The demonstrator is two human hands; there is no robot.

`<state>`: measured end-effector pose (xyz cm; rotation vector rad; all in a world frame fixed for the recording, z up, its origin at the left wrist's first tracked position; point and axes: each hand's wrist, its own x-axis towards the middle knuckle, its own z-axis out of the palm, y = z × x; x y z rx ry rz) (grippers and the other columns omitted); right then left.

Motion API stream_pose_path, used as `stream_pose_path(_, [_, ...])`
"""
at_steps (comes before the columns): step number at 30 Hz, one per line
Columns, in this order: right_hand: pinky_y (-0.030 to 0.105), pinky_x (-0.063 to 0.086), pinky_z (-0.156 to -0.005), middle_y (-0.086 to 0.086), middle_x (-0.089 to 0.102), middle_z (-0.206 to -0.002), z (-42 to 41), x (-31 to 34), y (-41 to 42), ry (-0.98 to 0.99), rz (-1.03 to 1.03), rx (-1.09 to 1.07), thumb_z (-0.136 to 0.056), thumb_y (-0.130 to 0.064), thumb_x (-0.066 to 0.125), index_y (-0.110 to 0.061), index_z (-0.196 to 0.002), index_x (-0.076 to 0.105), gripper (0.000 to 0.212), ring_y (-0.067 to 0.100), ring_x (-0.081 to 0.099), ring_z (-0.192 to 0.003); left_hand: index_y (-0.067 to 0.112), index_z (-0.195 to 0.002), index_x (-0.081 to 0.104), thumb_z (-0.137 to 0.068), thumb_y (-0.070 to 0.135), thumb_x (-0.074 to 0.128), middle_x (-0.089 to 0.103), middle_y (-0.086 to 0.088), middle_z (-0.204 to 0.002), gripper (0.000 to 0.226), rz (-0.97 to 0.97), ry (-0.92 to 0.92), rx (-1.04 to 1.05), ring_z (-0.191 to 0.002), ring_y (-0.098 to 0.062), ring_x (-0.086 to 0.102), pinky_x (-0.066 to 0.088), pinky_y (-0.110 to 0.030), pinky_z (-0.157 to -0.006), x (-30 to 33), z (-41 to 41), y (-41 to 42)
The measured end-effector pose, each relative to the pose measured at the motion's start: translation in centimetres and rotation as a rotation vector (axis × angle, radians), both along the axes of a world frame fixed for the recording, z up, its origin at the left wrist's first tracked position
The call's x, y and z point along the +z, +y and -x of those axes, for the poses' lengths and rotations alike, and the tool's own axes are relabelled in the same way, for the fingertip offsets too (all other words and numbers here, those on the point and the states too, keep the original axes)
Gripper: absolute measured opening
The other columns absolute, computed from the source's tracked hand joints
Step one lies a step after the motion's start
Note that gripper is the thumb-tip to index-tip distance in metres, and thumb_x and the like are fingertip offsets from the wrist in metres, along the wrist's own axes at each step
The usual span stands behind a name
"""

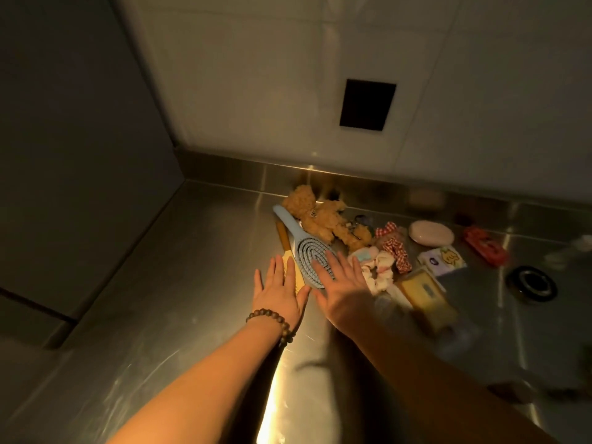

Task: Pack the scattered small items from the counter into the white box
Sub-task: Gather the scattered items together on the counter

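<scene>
Small items lie scattered on a steel counter (166,283). A light blue hairbrush (299,240) lies beside a yellow comb (290,256). My left hand (280,293), fingers straight, lies flat over the comb's lower end. My right hand (341,290), fingers spread, covers the brush's head. Behind them sits a tan teddy bear (320,219). To the right are a pink-white scrunchie (379,267), a red checked scrunchie (395,245), a pink oval case (431,232), a tissue pack (443,259), a yellow packet (426,294) and a red clip (485,248). No white box is in view.
A tiled wall with a dark rectangular opening (367,105) rises behind the counter. A grey panel (73,155) closes off the left side. A round black ring (531,282) lies at the right. A clear, blurred object (397,310) sits by my right wrist.
</scene>
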<state>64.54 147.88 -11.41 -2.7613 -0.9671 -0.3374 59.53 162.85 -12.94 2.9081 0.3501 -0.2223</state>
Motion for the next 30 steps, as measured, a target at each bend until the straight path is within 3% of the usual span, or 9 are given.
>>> stream_pose_path(6, [0.058, 0.035, -0.104, 0.018, 0.055, -0.135, -0.7, -0.3, -2.9, 0.030, 0.058, -0.097, -0.079, -0.036, 0.070, -0.015, -0.131, 0.057, 0.057, 0.037, 0.051, -0.124, 0.020, -0.148, -0.011, -0.090, 0.061, 0.000, -0.011, -0.006, -0.157, 0.072, 0.010, -0.016, -0.059, -0.143, -0.019, -0.014, -0.011, -0.048, -0.113, -0.2, -1.9, -2.6])
stream_pose_path(8, [0.056, 0.025, -0.110, 0.018, 0.047, -0.142, -1.1, -0.3, -3.8, 0.046, 0.086, -0.111, -0.084, -0.037, 0.063, -0.016, -0.136, 0.051, 0.058, 0.036, 0.043, -0.132, 0.020, -0.148, -0.012, -0.090, 0.061, 0.000, -0.011, -0.006, -0.157, 0.072, 0.011, -0.004, -0.078, -0.143, -0.019, -0.014, -0.011, -0.049, -0.113, -0.2, -2.6, -3.3])
stream_pose_path(11, [0.047, -0.001, -0.116, 0.009, 0.022, -0.158, -2.1, -0.1, -4.3, 0.160, 0.176, -0.135, -0.092, -0.043, 0.044, -0.025, -0.149, 0.027, 0.062, 0.029, 0.016, -0.145, 0.019, -0.148, -0.011, -0.091, 0.060, 0.004, -0.012, -0.007, -0.157, 0.072, 0.024, 0.033, -0.095, -0.143, -0.020, -0.014, -0.009, -0.050, -0.113, 0.1, -3.4, -3.5])
stream_pose_path(14, [0.045, -0.007, -0.115, 0.004, 0.012, -0.160, -2.2, 0.2, -4.2, 0.213, 0.175, -0.144, -0.094, -0.046, 0.037, -0.031, -0.150, 0.016, 0.063, 0.026, 0.004, -0.146, 0.019, -0.148, -0.008, -0.091, 0.063, 0.011, -0.011, -0.009, -0.157, 0.075, 0.034, 0.064, -0.129, -0.143, -0.024, -0.013, -0.006, -0.052, -0.113, 0.9, -3.3, -3.2])
stream_pose_path(19, [0.048, -0.002, -0.116, 0.004, 0.008, -0.161, -0.6, 2.4, -4.7, 0.237, 0.103, -0.174, -0.094, -0.049, 0.041, -0.032, -0.151, 0.011, 0.066, 0.024, -0.001, -0.147, 0.021, -0.149, 0.002, -0.091, 0.059, 0.030, 0.006, -0.013, -0.156, 0.074, 0.105, -0.050, -0.175, -0.143, -0.031, -0.001, 0.004, -0.050, -0.115, 3.4, -1.8, -3.6])
stream_pose_path(25, [0.045, 0.008, -0.119, 0.005, 0.018, -0.158, 2.3, 8.1, -8.2, 0.149, -0.134, -0.261, -0.093, -0.037, 0.050, -0.030, -0.150, 0.018, 0.066, 0.023, 0.007, -0.147, 0.016, -0.144, 0.027, -0.092, 0.048, 0.041, 0.038, -0.011, -0.144, 0.063, 0.164, -0.364, -0.247, -0.131, -0.026, 0.034, 0.025, -0.036, -0.109, 7.0, 0.2, -6.9])
stream_pose_path(30, [0.042, 0.019, -0.116, 0.009, 0.033, -0.152, 6.4, 10.5, -14.6, 0.115, -0.284, -0.365, -0.094, -0.029, 0.051, -0.020, -0.148, 0.030, 0.059, 0.026, 0.022, -0.142, 0.018, -0.141, 0.032, -0.090, 0.047, 0.042, 0.042, -0.008, -0.139, 0.059, 0.226, -0.427, -0.385, -0.126, -0.025, 0.037, 0.027, -0.037, -0.105, 8.1, 2.0, -12.5])
